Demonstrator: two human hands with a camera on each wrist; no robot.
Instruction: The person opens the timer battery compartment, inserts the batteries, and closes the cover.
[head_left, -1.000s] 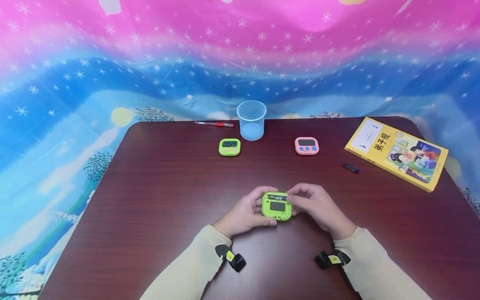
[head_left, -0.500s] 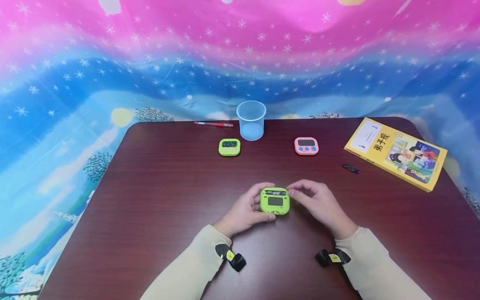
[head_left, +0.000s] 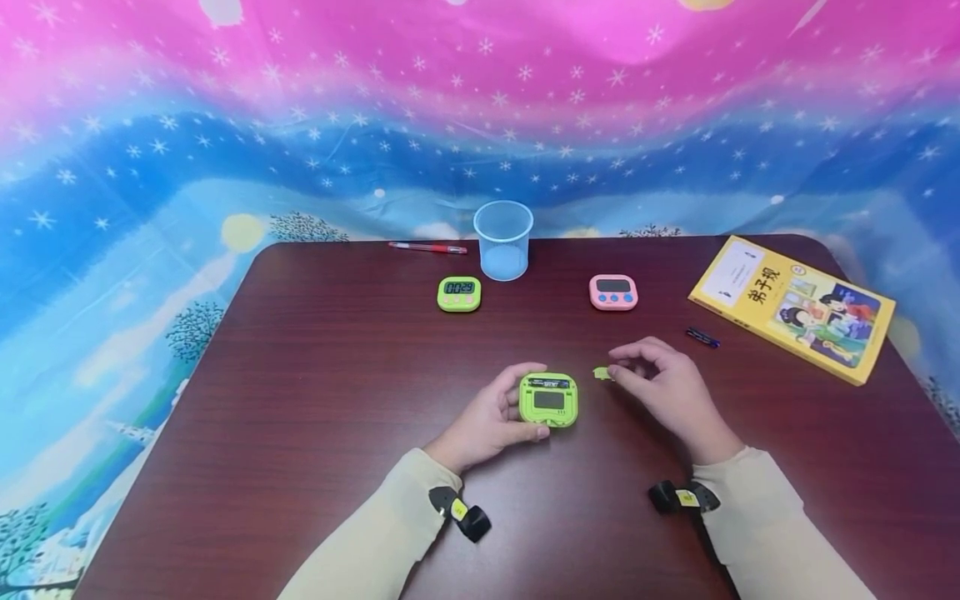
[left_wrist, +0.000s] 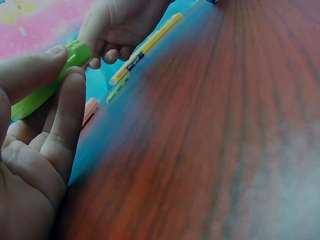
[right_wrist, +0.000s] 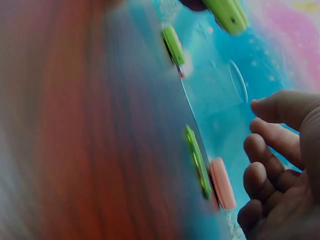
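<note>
My left hand [head_left: 491, 417] grips a green digital timer [head_left: 550, 414] by its left side, back facing up. The timer's uncovered slot holds a dark AAA battery [head_left: 550, 383]. On the table, just right of the timer, lies its small green battery cover [head_left: 602, 373]. My right hand [head_left: 675, 396] hovers beside that cover, which its fingertips overlap in the head view. In the right wrist view the right fingers [right_wrist: 260, 150] are loosely bent with nothing between them, and the battery cover [right_wrist: 197, 162] lies apart from them.
Farther back stand a green timer [head_left: 459, 294], a pink timer [head_left: 613, 292] and a clear blue cup [head_left: 503, 250]. A red pen [head_left: 427, 247] lies left of the cup. To the right are a loose dark battery [head_left: 702, 337] and a yellow book [head_left: 795, 308].
My right hand has left the timer and moved right, bringing the green cover into view. The held timer has shifted slightly up and left. The standing timer's display went from 28 to 29.
</note>
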